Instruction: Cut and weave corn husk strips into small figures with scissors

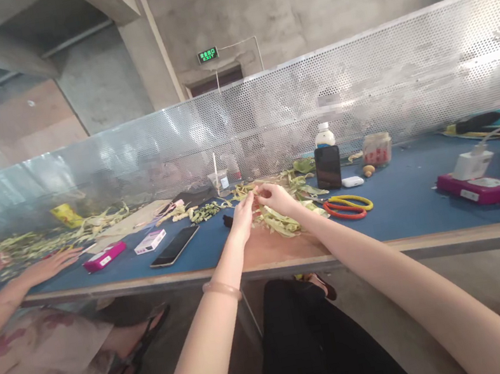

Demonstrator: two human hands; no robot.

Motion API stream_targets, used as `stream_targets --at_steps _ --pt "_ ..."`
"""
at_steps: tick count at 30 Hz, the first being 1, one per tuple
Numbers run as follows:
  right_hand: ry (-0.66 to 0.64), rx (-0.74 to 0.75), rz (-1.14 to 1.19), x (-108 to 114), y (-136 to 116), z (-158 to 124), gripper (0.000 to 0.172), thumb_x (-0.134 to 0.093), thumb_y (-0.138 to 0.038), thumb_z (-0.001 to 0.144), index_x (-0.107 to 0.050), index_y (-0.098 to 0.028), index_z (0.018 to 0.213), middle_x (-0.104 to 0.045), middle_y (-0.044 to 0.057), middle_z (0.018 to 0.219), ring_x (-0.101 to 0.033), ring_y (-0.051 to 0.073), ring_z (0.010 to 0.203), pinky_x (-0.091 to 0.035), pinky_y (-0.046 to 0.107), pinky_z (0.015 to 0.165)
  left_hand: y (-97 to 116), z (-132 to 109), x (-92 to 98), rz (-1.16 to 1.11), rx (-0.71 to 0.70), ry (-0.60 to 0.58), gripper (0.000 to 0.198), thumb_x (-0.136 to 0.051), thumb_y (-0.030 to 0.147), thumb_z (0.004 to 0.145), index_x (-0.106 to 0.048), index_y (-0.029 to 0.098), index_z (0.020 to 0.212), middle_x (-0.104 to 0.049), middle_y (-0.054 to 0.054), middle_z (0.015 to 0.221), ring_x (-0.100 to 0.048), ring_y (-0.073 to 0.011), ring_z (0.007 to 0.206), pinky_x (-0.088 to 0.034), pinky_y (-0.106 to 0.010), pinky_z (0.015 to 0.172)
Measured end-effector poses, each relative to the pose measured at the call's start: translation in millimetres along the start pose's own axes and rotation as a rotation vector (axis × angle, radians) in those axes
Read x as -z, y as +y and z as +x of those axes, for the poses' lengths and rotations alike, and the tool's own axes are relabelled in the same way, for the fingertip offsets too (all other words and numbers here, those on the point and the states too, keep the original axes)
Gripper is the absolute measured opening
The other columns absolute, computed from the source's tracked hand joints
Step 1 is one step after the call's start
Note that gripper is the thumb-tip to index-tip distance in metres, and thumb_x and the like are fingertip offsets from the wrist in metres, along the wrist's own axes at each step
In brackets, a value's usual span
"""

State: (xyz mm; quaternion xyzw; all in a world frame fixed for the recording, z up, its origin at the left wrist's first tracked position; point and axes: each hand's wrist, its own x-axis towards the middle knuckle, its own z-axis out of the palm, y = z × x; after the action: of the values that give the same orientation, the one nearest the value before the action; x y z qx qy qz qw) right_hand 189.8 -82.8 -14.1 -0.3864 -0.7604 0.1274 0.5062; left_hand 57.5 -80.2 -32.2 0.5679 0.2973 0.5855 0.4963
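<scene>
My left hand and my right hand meet above the blue table, fingertips pinched close together. Whatever lies between the fingers is too small and blurred to make out. Just under my right hand is a loose pile of pale green, leaf-like strips, partly covered by the hand. It lies on a brown board at the table's front edge. To the right of the pile rest scissors with red and yellow handles. More leafy pieces are spread behind my hands.
A black phone lies to the left, another phone stands upright before a bottle. A jar and a magenta power strip are on the right. A co-worker's hand rests at left. A perforated metal screen runs behind.
</scene>
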Motion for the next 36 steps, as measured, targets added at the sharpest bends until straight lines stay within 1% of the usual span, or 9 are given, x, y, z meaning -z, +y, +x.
stream_targets --at_steps 3,8,15,20,24,28,32,36 --pt "0.010 0.000 -0.004 -1 1 0 0.017 -0.050 -0.029 0.070 -0.057 -0.015 0.079 -0.054 -0.002 0.063 -0.045 0.010 0.057 -0.035 0.021 0.056 -1 0 -0.7 0.064 -0.017 0.035 0.042 -0.058 0.045 0.075 -0.063 0.022 0.109 -0.067 -0.006 0.091 -0.060 -0.0140 0.069 -0.044 -0.021 0.057" --pt "0.014 0.003 -0.019 -1 4 2 0.017 -0.050 -0.028 0.068 -0.057 -0.016 0.078 -0.050 -0.003 0.061 -0.043 0.010 0.056 -0.033 0.021 0.055 -1 1 -1.5 0.142 -0.081 0.113 0.041 -0.056 0.045 0.075 -0.065 0.018 0.105 -0.067 -0.006 0.084 -0.058 -0.0127 0.065 -0.045 -0.020 0.056" --pt "-0.031 0.007 -0.029 -1 9 4 0.020 -0.049 -0.030 0.067 -0.057 -0.016 0.078 -0.051 -0.003 0.059 -0.042 0.010 0.054 -0.033 0.021 0.053 2 1 -1.3 0.115 -0.058 0.172 0.038 -0.058 0.044 0.074 -0.067 0.019 0.101 -0.063 -0.004 0.075 -0.055 -0.0112 0.060 -0.044 -0.020 0.054" --pt "-0.036 0.017 -0.071 -1 10 3 0.019 -0.050 -0.032 0.068 -0.057 -0.017 0.076 -0.052 -0.002 0.059 -0.043 0.010 0.054 -0.032 0.021 0.053 4 0 -2.0 0.076 -0.059 0.170 0.037 -0.059 0.043 0.074 -0.067 0.020 0.102 -0.060 -0.002 0.068 -0.053 -0.0099 0.058 -0.043 -0.020 0.054" --pt "-0.054 0.038 -0.121 -3 8 0 0.018 -0.050 -0.032 0.070 -0.056 -0.017 0.079 -0.052 -0.002 0.060 -0.044 0.011 0.055 -0.032 0.022 0.054 4 0 -0.7 0.067 -0.039 0.164 0.037 -0.064 0.043 0.068 -0.069 0.019 0.096 -0.064 -0.004 0.075 -0.055 -0.0097 0.059 -0.042 -0.019 0.053" --pt "-0.079 0.052 -0.167 -6 6 -2 0.023 -0.054 -0.033 0.072 -0.054 -0.018 0.089 -0.053 -0.003 0.062 -0.046 0.011 0.054 -0.032 0.021 0.053 4 0 1.1 0.034 -0.058 0.186 0.034 -0.071 0.038 0.061 -0.070 0.016 0.088 -0.067 -0.007 0.087 -0.058 -0.0120 0.068 -0.043 -0.019 0.055" --pt "-0.093 0.054 -0.199 -8 4 -4 0.028 -0.053 -0.034 0.076 -0.052 -0.018 0.099 -0.057 -0.002 0.064 -0.050 0.011 0.055 -0.034 0.021 0.053 3 1 2.3 -0.007 -0.069 0.190 0.032 -0.071 0.036 0.061 -0.070 0.016 0.086 -0.067 -0.006 0.086 -0.059 -0.0118 0.069 -0.043 -0.019 0.056" --pt "-0.061 0.039 -0.250 -10 2 -4 0.027 -0.049 -0.037 0.080 -0.052 -0.018 0.099 -0.059 0.001 0.067 -0.053 0.014 0.059 -0.034 0.023 0.053 4 1 2.1 -0.017 -0.059 0.202 0.031 -0.072 0.035 0.059 -0.070 0.016 0.083 -0.068 -0.006 0.085 -0.059 -0.0116 0.068 -0.043 -0.019 0.057"
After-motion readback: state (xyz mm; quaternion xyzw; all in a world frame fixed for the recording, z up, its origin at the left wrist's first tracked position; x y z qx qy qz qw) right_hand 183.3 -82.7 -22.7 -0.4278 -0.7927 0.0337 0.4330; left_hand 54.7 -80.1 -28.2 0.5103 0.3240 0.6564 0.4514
